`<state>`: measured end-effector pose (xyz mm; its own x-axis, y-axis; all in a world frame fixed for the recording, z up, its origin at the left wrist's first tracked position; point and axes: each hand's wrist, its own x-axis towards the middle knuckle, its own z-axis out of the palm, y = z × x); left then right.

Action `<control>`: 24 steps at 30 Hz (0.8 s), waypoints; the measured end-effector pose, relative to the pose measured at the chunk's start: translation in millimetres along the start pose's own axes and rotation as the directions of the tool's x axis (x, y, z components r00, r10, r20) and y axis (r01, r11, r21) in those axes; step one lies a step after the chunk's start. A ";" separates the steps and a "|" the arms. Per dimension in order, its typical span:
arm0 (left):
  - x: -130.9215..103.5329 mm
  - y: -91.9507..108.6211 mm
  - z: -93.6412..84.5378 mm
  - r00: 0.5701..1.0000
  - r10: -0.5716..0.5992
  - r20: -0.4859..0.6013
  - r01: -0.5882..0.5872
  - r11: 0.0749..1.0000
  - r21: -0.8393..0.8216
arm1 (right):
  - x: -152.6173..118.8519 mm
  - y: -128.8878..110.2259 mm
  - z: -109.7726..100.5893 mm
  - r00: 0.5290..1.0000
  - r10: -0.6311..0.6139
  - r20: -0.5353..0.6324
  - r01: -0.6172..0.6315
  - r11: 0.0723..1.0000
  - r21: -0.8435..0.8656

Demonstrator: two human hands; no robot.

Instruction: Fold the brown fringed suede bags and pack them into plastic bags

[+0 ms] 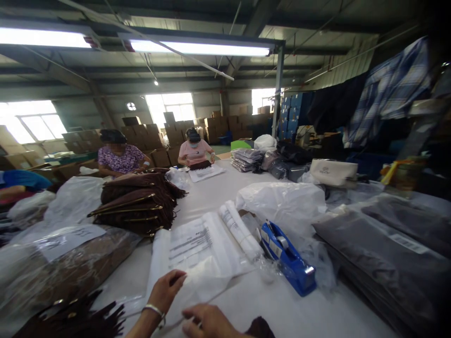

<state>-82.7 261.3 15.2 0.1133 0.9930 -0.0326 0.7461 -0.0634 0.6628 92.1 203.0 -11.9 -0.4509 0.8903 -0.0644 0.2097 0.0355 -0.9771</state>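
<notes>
My left hand [166, 292], with a silver bangle at the wrist, is over the near part of a stack of clear printed plastic bags [197, 239]. Its thumb and fingers come together in a pinch at the top bag's film. Lower down, my right hand [209, 321] hovers by the stack's near edge, fingers bent and thumb apart, with nothing visible between them. A dark brown piece [260, 327] shows beside the right wrist, mostly cut off by the frame. Dark brown fringed bags [70, 319] lie at the lower left.
Right of the stack are a rolled bundle of printed bags [241, 230] and a blue tape dispenser [289, 258]. Grey wrapped goods [384, 253] fill the right side. Brown zippered fringed bags [137, 202] are piled at left. Two co-workers sit across the white table [211, 192].
</notes>
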 end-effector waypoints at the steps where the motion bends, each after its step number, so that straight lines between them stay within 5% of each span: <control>1: -3.0 4.4 0.9 1.000 0.003 -0.013 -0.003 1.000 -0.010 | 7.2 -0.4 -2.6 0.997 0.079 -0.015 -0.077 0.993 0.085; 4: -12.3 13.8 10.3 1.000 0.016 -0.021 -0.017 0.999 -0.048 | 30.8 -2.5 -11.3 0.962 0.268 -0.050 -0.241 0.923 0.299; 7: -16.4 15.1 18.5 0.997 0.026 -0.069 -0.033 0.995 -0.094 | 45.4 1.5 -17.8 0.949 0.302 -0.096 -0.261 0.917 0.301; 9: -14.0 13.0 17.9 0.971 -0.028 -0.239 -0.006 0.990 -0.140 | 44.6 7.3 -20.0 0.931 0.353 -0.092 -0.314 0.904 0.291; 12: -4.9 9.9 10.2 0.868 -0.157 -0.470 0.072 0.978 -0.195 | 28.7 7.0 -20.8 0.924 0.382 -0.013 -0.363 0.888 0.281; 13: -1.7 9.6 7.8 0.850 -0.177 -0.497 0.093 0.978 -0.189 | 21.8 1.6 -21.2 0.938 0.345 0.013 -0.336 0.903 0.267; 15: 3.4 11.2 6.6 0.843 -0.169 -0.511 0.110 0.983 -0.144 | 11.9 -16.7 -23.9 0.995 0.094 -0.024 -0.091 0.989 0.116; 17: 5.8 15.4 10.6 0.845 -0.087 -0.528 0.108 0.994 0.010 | 12.8 -38.9 -31.4 0.958 -0.277 -0.073 0.246 0.926 -0.286; 19: 5.4 19.9 16.5 0.873 0.073 -0.481 0.063 0.963 0.261 | 26.1 -55.2 -45.7 0.899 -0.438 -0.006 0.315 0.657 -0.685; 20: 4.1 21.1 18.0 0.899 0.150 -0.411 0.019 0.925 0.380 | 35.5 -58.8 -55.6 0.923 -0.386 0.012 0.246 0.564 -0.788; 24: -9.9 10.6 -1.5 0.975 0.170 -0.144 -0.082 0.875 0.478 | 59.6 -43.7 -105.7 0.979 -0.186 -0.081 0.037 0.553 -0.832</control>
<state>-76.9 250.9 23.7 0.1428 0.9716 0.1886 0.9568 -0.1843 0.2249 147.7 302.4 48.4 -0.4105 0.9018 0.1353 0.8214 0.4301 -0.3745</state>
